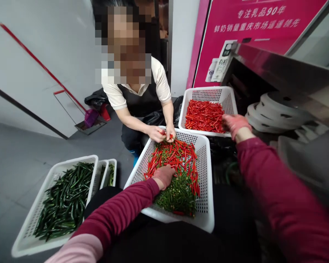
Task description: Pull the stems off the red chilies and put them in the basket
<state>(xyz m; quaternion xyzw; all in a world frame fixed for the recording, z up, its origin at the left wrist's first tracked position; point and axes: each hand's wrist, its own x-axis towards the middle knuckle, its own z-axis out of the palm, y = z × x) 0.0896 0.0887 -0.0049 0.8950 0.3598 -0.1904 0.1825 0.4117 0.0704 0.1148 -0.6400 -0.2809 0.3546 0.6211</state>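
Note:
My left hand (165, 176), which looks gloved in pink, reaches into the middle white basket (208, 175). Its fingers are bent together against the pile, and their tips are hidden. Around them lie red chili peppers (172, 157), and a heap of green chili stems (178, 195) fills the near part. My right hand (237, 124), also pinkish and slightly blurred, is at the right rim of the farther white basket (183, 109). That one holds a pile of red chilies (203, 116); the right fingers are apart beside it, with nothing visible in them.
Opposite me a co-worker crouches, both hands (161, 134) handling chilies over the middle basket. At left stands a basket of dark green peppers (68, 201), with smaller baskets (112, 175) beside it. A dustpan (90, 126) lies by the wall. Metal shelving (285, 69) stands at right.

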